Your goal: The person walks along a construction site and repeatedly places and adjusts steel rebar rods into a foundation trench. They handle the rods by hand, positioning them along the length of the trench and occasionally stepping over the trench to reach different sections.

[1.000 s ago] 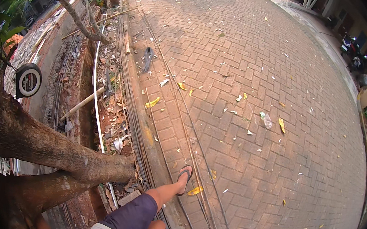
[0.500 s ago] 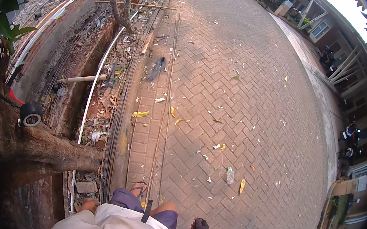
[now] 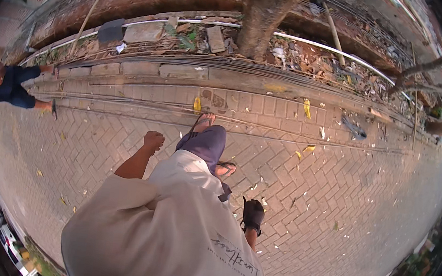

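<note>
My bare left hand hangs beside my left hip above the brick paving. Its fingers are curled in and nothing shows in them. My right hand wears a dark glove and hangs low by my right side, away from any object. Its fingers are folded under, so only the back and the thumb side show; no held thing is visible. Long thin dark rods or cables lie across the paving by my front foot. A thicker bundle of such lines runs along the kerb.
A tree trunk rises behind the kerb. A white pipe runs past it beside a ditch. Another person in dark clothes stands at the far left. A dark tangled strand bundle and yellow leaves lie on the bricks.
My view has swung left, from along the lane to facing the kerb and trunk. The other person has come into view. My left hand now shows fully, and both feet are apart in a stride.
</note>
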{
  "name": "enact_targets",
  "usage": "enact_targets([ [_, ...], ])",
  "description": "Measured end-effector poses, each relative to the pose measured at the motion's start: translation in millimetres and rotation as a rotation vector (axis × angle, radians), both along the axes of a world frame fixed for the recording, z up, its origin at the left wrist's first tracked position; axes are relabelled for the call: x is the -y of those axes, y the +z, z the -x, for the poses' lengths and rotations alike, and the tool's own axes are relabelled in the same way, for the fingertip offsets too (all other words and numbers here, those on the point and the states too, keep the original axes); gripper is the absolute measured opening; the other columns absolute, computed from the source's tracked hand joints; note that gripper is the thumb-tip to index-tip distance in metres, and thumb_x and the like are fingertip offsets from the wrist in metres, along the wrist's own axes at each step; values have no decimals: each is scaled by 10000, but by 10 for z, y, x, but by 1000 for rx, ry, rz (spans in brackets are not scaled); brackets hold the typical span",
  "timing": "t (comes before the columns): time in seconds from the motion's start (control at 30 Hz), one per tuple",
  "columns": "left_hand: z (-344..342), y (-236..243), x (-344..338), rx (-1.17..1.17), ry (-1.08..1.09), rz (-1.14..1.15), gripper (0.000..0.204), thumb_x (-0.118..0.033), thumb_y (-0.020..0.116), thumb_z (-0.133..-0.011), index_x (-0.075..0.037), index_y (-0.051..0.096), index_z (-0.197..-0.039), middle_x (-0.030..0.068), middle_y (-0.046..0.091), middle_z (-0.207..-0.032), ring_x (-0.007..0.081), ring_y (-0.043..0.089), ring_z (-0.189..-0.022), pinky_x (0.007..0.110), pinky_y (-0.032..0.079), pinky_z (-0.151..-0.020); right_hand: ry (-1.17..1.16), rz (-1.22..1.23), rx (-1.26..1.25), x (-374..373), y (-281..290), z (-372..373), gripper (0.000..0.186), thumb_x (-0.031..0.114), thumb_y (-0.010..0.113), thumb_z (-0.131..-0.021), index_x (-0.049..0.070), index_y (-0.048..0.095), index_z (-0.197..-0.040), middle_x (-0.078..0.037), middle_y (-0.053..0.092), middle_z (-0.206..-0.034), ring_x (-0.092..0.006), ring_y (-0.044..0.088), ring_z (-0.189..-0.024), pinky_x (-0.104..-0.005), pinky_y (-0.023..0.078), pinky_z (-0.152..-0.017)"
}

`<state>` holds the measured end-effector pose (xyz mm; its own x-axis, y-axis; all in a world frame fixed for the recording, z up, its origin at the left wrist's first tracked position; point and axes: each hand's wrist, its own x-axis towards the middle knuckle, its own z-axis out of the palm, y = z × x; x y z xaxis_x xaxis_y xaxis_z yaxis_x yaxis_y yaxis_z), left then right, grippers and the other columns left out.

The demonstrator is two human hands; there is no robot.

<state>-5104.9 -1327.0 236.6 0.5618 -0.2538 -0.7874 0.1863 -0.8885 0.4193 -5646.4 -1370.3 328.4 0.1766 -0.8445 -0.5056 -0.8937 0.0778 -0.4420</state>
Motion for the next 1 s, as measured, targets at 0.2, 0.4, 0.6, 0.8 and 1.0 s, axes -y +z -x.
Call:
enact_targets([
  [0.2, 601, -716, -2198, 222, -239, -485, 76, -87, 680, -842, -69, 744, -806, 71, 738, -782, 224, 715, -677, 410, 578, -611, 919, 25, -515, 574, -70, 179, 143, 101, 664, -864, 124, 803, -887, -131, 761, -941, -303, 749, -916, -417, 610, -789],
  [0.4, 1411, -376, -2137, 187, 420, -130, 298, -190, 749, -828, -6, 782, -1061, 135, 749, -798, 218, 719, -681, 363, 592, -614, 1251, 72, -485, 1358, -590, -430, 116, 87, 718, -814, 150, 802, -864, -112, 761, -923, -282, 746, -922, -404, 611, -774],
  [0.6, 1352, 264, -1828, 362, 449, 15, 320, -234, 758, -812, -29, 788, -1057, 156, 783, -910, 259, 761, -848, 389, 595, -780, 990, -103, -54, 2214, -1390, -998, 88, 179, 688, -854, 172, 776, -850, -92, 746, -927, -288, 725, -913, -417, 591, -782],
  [0.8, 1178, -471, -1207, 561, 515, -14, 338, -232, 759, -812, -38, 779, -1088, 150, 773, -934, 272, 754, -906, 381, 582, -834, 1112, -165, -68, 3162, -2844, -1791, 186, 254, 655, -866, 111, 773, -882, -139, 743, -952, -329, 727, -913, -455, 593, -792],
  [1.0, 2601, -1487, -173, 98, 711, 224, 325, -197, 710, -901, -27, 744, -1176, 103, 763, -931, 178, 716, -844, 352, 562, -774, 1076, -87, -368, 3610, -4081, -1453, 221, 240, 656, -790, 78, 772, -884, -208, 751, -906, -406, 734, -863, -498, 592, -792],
])
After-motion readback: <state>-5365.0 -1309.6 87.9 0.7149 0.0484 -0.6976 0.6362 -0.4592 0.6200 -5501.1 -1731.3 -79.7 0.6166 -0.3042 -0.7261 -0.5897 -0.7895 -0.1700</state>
